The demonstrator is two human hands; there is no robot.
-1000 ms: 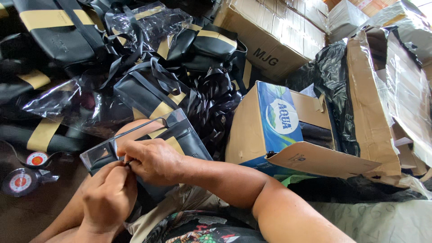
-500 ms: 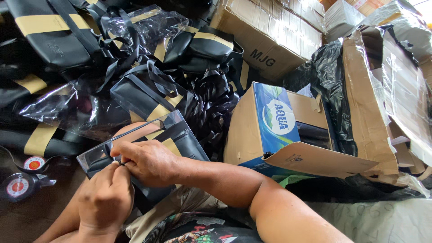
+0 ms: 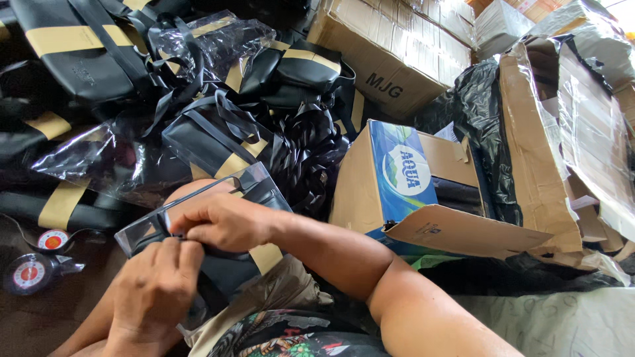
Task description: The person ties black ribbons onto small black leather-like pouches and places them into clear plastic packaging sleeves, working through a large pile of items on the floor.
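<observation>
My right hand (image 3: 225, 225) and left hand (image 3: 155, 284) both pinch the near edge of a black bag (image 3: 254, 198) with a tan stripe, which rests on my lap, partly inside a clear plastic sleeve (image 3: 142, 231). Fingers of both hands are clenched on that edge; what exactly sits between the fingertips is hidden, possibly a zipper pull or the sleeve's mouth.

To do this well, I judge: keep the left grip low and steady as anchor, let the right do the fine work, keep the sleeve taut so it does not bunch.

Around: a heap of like black bags (image 3: 86, 59) in clear wrap ahead, a blue-and-brown cardboard box (image 3: 397, 178) just right of my forearm, larger brown cartons (image 3: 390, 53) behind, two round tape rolls (image 3: 33, 268) on the floor at left. Loose straps from the heap crowd close to the bag and could snag.
</observation>
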